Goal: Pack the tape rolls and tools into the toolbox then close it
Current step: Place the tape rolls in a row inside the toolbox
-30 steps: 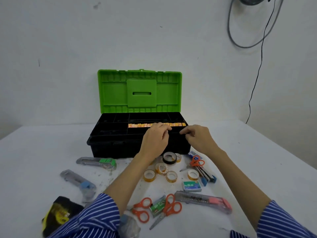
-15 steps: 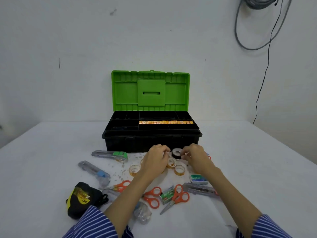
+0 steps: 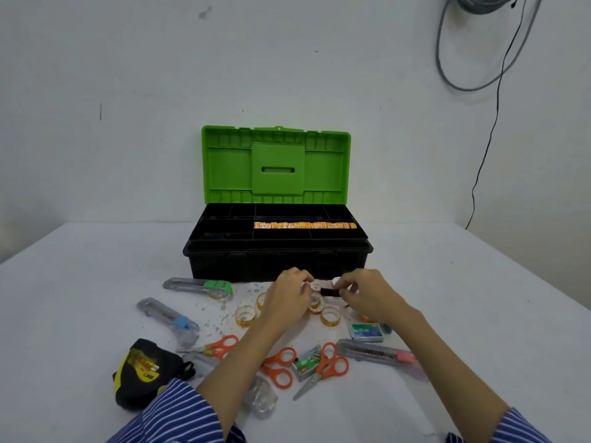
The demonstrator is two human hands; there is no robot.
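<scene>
I see my right hand [image 3: 367,294] pinching the black tape roll [image 3: 329,292], light and stiff; my left hand [image 3: 287,295] seems to pinch a clear roll [image 3: 315,287], best gripped by the rims.

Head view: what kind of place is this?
Probably a bare staged workroom, not a lived-in shop: plain white wall, cables hanging on it, and a white-covered table holding a toolbox.

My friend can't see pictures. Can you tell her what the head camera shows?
Two hands hold a black tape roll just before an open green-lidded toolbox on a white table. Scissors, cutters and small tape rolls lie scattered around.
</scene>
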